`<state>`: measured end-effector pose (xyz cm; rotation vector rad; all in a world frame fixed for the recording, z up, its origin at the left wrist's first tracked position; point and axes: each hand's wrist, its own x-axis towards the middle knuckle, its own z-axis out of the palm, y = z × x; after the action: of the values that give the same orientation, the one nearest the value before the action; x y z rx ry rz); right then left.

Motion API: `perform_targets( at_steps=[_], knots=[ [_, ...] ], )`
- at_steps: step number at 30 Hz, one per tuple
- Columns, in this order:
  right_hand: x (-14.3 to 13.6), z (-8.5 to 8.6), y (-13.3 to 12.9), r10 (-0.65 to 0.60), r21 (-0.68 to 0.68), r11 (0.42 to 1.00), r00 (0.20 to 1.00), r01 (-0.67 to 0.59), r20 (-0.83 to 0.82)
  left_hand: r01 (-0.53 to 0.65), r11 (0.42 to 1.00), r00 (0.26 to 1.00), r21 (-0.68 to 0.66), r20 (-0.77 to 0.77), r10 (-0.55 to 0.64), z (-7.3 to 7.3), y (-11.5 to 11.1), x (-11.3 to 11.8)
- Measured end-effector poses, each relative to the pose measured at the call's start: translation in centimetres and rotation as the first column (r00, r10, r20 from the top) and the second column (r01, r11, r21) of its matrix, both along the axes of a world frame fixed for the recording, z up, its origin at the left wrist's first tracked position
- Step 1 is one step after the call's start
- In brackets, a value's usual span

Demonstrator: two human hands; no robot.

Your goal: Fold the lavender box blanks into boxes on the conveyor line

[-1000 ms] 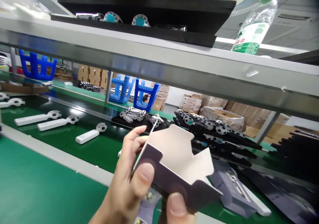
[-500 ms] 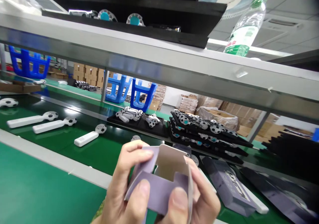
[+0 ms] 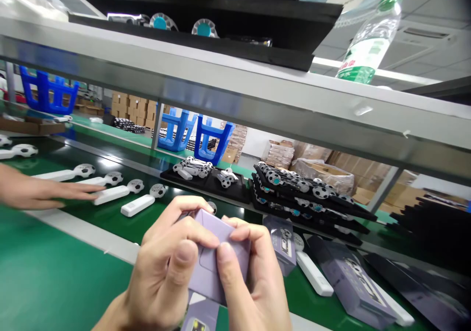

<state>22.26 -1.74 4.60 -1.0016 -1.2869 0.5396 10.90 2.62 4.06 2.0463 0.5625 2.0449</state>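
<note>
Pressing together now, both hands, left hand (image 3: pixel 162 277) and right hand (image 3: pixel 253 282), pinch the lilac carton (image 3: pixel 213 257) shut above the counter (image 3: pixel 55 277); its flaps, open a moment ago, are folded in

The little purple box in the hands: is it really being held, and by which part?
Yes. Both hands, left hand and right hand, grip the purple carton at its end, thumbs pressing on the folded end flap.

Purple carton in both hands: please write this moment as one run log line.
left hand: holds purple carton | right hand: presses carton flap | co-worker's hand: at conveyor belt
</note>
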Motion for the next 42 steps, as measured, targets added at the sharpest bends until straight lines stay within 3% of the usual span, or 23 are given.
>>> perform_targets(
  at_steps=[2, 6, 8, 11, 12, 14, 16, 17, 19, 21, 23, 26, 29, 33, 35, 37, 39, 42],
  knots=[
    [0.8, -0.6, 0.6, -0.002, -0.031, 0.999, 0.994, 0.005, 0.111, -0.034, 0.998, 0.993, 0.056, -0.111, 0.04, 0.2, 0.2, -0.6],
    [1.8, -1.4, 1.6, -0.132, 0.053, 0.991, 0.943, 0.121, 0.305, -0.048, 0.992, 0.968, 0.115, -0.242, 0.074, 0.0, 0.6, -0.8],
    [2.1, -1.4, 1.7, -0.08, 0.064, 0.996, 0.927, 0.061, 0.366, -0.027, 0.996, 0.973, 0.09, -0.227, 0.047, -0.2, 0.8, -0.6],
    [2.5, -1.2, 1.4, 0.072, -0.035, 0.997, 0.905, -0.063, 0.42, 0.024, 0.999, 0.989, 0.03, -0.145, -0.02, -0.2, 0.7, -0.7],
    [2.7, -1.3, 1.4, 0.075, -0.044, 0.997, 0.886, -0.062, 0.457, 0.033, 0.999, 0.992, 0.015, -0.118, -0.031, 0.0, 0.6, -0.8],
    [3.6, -1.8, 1.8, -0.031, 0.04, 0.999, 0.814, 0.01, 0.58, -0.036, 0.996, 0.989, -0.085, -0.147, 0.023, 0.4, 0.5, -1.1],
    [4.9, -2.8, 2.7, -0.211, 0.155, 0.977, 0.696, 0.143, 0.687, -0.193, 0.945, 0.955, -0.264, -0.274, 0.118, 0.8, 1.0, -1.7],
    [5.7, -3.4, 3.3, -0.289, 0.183, 0.956, 0.64, 0.228, 0.712, -0.275, 0.89, 0.921, -0.364, -0.364, 0.136, 0.8, 1.5, -2.0],
    [7.3, -4.6, 4.2, -0.367, 0.15, 0.91, 0.581, 0.387, 0.727, -0.399, 0.746, 0.838, -0.533, -0.542, 0.062, 0.2, 2.8, -2.7],
    [8.5, -5.2, 4.8, -0.355, 0.026, 0.878, 0.613, 0.478, 0.706, -0.492, 0.617, 0.729, -0.614, -0.678, -0.093, -0.9, 4.2, -3.3],
    [9.0, -4.9, 4.7, -0.321, -0.103, 0.854, 0.672, 0.51, 0.667, -0.591, 0.527, 0.595, -0.611, -0.771, -0.226, -2.2, 5.1, -3.6],
    [8.1, -3.6, 4.0, -0.357, -0.244, 0.785, 0.738, 0.569, 0.572, -0.645, 0.497, 0.49, -0.58, -0.814, -0.314, -3.3, 5.4, -3.4],
    [6.9, -2.1, 3.2, -0.43, -0.306, 0.722, 0.749, 0.62, 0.503, -0.645, 0.499, 0.481, -0.579, -0.815, -0.323, -3.1, 5.2, -2.9],
    [8.2, -1.5, 3.1, -0.509, -0.166, 0.766, 0.744, 0.621, 0.433, -0.686, 0.469, 0.464, -0.556, -0.831, -0.306, -2.7, 5.4, -3.1],
    [9.9, -2.2, 3.8, -0.55, -0.057, 0.772, 0.711, 0.633, 0.439, -0.714, 0.453, 0.439, -0.533, -0.846, -0.303, -3.0, 5.7, -3.3],
    [11.2, -3.7, 4.7, -0.528, -0.035, 0.781, 0.689, 0.624, 0.497, -0.744, 0.44, 0.398, -0.504, -0.862, -0.314, -3.6, 6.1, -3.4],
    [11.5, -5.7, 5.3, -0.424, -0.129, 0.802, 0.707, 0.584, 0.565, -0.776, 0.42, 0.346, -0.47, -0.875, -0.34, -4.3, 6.4, -3.3],
    [9.9, -9.0, 5.2, -0.22, -0.349, 0.809, 0.794, 0.473, 0.567, -0.81, 0.398, 0.289, -0.431, -0.883, -0.37, -5.5, 6.7, -3.0]
  ],
)
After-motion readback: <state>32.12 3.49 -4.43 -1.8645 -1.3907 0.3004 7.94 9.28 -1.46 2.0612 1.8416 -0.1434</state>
